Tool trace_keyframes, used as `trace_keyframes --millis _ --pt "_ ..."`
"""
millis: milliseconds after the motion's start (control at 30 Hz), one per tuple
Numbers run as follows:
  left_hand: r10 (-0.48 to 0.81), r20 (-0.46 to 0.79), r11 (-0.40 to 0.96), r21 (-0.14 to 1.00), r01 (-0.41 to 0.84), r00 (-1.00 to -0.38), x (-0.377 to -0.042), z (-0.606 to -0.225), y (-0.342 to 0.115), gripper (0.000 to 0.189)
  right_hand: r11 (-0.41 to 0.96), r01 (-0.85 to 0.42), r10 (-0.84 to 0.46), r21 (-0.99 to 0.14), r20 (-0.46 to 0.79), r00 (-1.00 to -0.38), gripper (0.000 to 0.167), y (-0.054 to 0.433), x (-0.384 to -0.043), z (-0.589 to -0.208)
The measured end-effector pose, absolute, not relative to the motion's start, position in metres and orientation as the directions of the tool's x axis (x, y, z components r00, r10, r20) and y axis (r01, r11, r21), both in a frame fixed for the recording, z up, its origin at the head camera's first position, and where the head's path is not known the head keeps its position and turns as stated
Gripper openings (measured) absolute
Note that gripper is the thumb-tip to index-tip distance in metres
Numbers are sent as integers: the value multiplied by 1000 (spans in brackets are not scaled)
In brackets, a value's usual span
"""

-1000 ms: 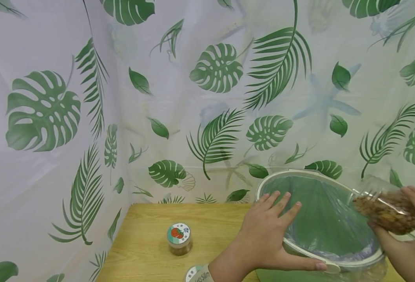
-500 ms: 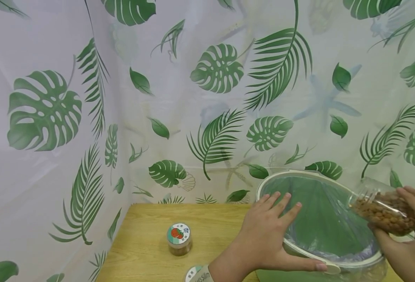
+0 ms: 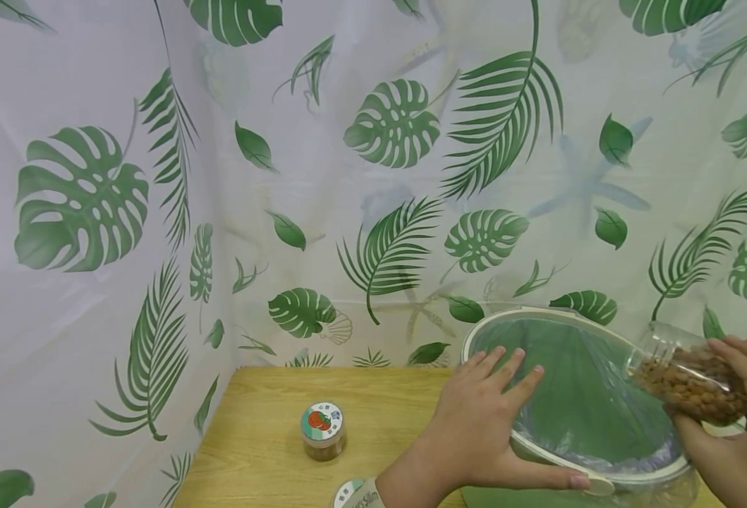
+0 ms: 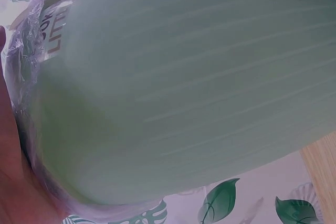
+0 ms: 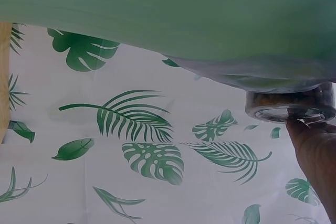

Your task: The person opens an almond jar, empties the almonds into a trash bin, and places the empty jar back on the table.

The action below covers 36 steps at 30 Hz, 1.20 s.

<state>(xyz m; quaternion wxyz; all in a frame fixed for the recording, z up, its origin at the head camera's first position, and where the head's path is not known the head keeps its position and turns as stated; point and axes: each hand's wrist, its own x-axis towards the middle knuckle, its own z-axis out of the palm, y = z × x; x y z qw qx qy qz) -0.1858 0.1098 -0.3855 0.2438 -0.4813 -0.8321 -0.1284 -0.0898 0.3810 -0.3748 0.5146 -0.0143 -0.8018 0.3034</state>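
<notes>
A green bin [image 3: 649,475] with a pale rim and a clear plastic liner leans at the right of the head view, its ribbed side [image 4: 184,93] filling much of the left wrist view. My left hand [image 3: 481,430] lies across the near rim, fingers straight and spread over the opening, thumb stretched along the front edge. With my right hand [image 3: 731,427] I grip a clear jar [image 3: 690,377] of brown, nut-like pieces. The jar is tipped on its side, mouth toward the bin's right rim. In the right wrist view its base [image 5: 289,111] shows below the bin.
A small round tub [image 3: 324,427] with a tomato picture on its lid stands on the wooden table [image 3: 265,395], left of my hand. Another lid [image 3: 348,490] is partly hidden by my wrist. A leaf-patterned sheet [image 3: 322,268] hangs behind and at left.
My right hand and the jar have shifted slightly left. The pieces inside were blurred a second ago and now look sharper. My left hand and the bin stay put.
</notes>
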Motion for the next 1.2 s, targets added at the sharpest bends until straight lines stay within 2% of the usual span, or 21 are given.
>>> trace_keyframes --millis 233,600,1200 --pt "746 515 504 -22 863 -422 -185 -383 109 110 843 -250 325 -476 822 -468 92 381 -92 -373" --pt "748 499 510 -12 860 -437 -186 -384 109 109 835 -234 348 -497 808 -475 89 375 -91 -368" --pt "733 535 505 -13 863 -420 -186 -387 110 109 857 -228 321 -462 825 -465 89 373 -91 -367"
